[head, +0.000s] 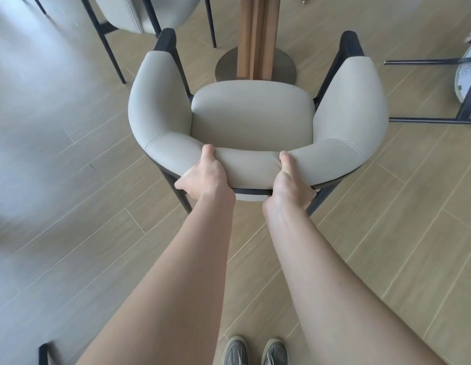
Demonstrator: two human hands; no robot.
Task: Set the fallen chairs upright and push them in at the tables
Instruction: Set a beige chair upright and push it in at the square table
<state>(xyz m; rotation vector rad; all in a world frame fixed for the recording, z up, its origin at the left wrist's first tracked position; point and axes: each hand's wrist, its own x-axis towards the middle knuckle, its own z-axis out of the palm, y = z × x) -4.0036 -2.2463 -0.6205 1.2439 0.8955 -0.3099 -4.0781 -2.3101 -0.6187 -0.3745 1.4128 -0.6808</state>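
Note:
A grey padded armchair (pixel 252 114) with a black metal frame stands upright in front of me, its seat facing the table's wooden pedestal (pixel 258 35) and round metal base (pixel 226 67). My left hand (pixel 205 177) grips the curved backrest left of its middle, thumb over the top. My right hand (pixel 289 180) grips the same backrest just right of the middle, fingers wrapped underneath. At the right edge another chair (pixel 466 83) lies on its side, its black legs pointing left along the floor.
A third grey chair (pixel 139 14) stands upright at the far left of the table. The floor is pale wood-look planks. My two grey shoes (pixel 255 351) show at the bottom. A dark object (pixel 43 353) pokes in at the lower left.

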